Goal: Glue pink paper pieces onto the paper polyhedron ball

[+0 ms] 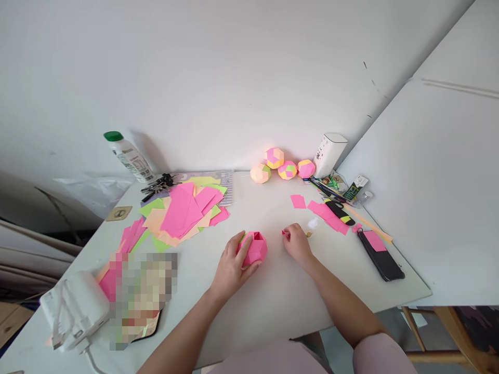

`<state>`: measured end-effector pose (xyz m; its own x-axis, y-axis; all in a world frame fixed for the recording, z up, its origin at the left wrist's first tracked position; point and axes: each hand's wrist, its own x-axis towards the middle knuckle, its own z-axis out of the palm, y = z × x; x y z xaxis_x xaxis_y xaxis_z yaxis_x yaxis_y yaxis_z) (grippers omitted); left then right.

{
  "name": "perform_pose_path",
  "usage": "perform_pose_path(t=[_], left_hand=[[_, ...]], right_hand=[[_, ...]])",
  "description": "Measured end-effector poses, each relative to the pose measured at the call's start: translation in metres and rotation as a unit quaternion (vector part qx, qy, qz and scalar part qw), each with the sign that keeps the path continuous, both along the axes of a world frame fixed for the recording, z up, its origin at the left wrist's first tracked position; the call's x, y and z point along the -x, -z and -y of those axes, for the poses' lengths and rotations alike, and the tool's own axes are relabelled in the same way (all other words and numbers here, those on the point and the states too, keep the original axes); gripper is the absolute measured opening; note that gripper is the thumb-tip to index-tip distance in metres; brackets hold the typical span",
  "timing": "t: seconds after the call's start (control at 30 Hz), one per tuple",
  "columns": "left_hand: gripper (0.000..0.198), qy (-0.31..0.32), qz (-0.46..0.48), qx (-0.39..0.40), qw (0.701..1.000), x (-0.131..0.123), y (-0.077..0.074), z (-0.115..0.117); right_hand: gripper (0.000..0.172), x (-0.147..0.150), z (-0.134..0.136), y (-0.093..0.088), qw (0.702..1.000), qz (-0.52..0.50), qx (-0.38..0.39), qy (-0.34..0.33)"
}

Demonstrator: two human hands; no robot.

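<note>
My left hand (233, 265) is wrapped round a pink folded-paper ball (255, 248) resting on the white table (273, 296); the ball has an open gap on top. Just to its right, my right hand (297, 243) pinches a tiny pink paper piece (284, 233) between thumb and fingertips, low over the table. Pink paper pieces (325, 213) lie beyond the right hand. A pile of pink, green and peach paper sheets (186, 210) lies beyond the left hand.
Several finished paper balls (281, 166) sit by the wall beside a white box (329, 154). Pens and a small tube (343, 192), a black case (382, 257), keys (159, 183), a green-capped bottle (128, 155) and a white device (74, 309) ring the table.
</note>
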<state>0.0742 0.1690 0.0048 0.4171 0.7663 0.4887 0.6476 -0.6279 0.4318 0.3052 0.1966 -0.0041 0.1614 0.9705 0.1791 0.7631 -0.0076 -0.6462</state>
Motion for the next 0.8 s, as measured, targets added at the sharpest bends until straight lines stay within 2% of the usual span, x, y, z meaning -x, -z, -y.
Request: perform_pose_path(t=[0.1, 0.27, 0.33, 0.47, 0.6, 0.7, 0.8], left_hand=[[0.070, 0.012, -0.008, -0.013, 1.000, -0.002, -0.001, 0.002], [0.070, 0.025, -0.017, -0.019, 0.999, -0.005, -0.002, 0.006], [0.070, 0.031, -0.017, -0.017, 0.999, -0.005, -0.003, 0.006], [0.072, 0.054, -0.016, -0.028, 0.998, -0.007, -0.003, 0.007], [0.073, 0.075, -0.018, -0.054, 0.996, -0.009, -0.001, 0.008], [0.073, 0.085, -0.015, -0.072, 0.994, -0.010, 0.002, 0.008], [0.075, 0.097, -0.001, -0.107, 0.989, -0.009, 0.005, 0.006]], right_hand=[[0.013, -0.009, 0.004, -0.003, 0.999, -0.031, -0.012, -0.010], [0.005, -0.008, 0.013, -0.007, 0.997, -0.075, -0.014, -0.019], [0.003, -0.004, 0.015, -0.010, 0.990, -0.137, 0.002, -0.029], [0.005, 0.003, 0.019, -0.019, 0.949, -0.308, 0.050, -0.053], [0.006, 0.004, 0.022, -0.032, 0.915, -0.390, 0.079, -0.068], [0.003, 0.001, 0.023, -0.037, 0.889, -0.432, 0.130, -0.078], [0.010, -0.004, 0.022, -0.041, 0.844, -0.497, 0.179, -0.090]])
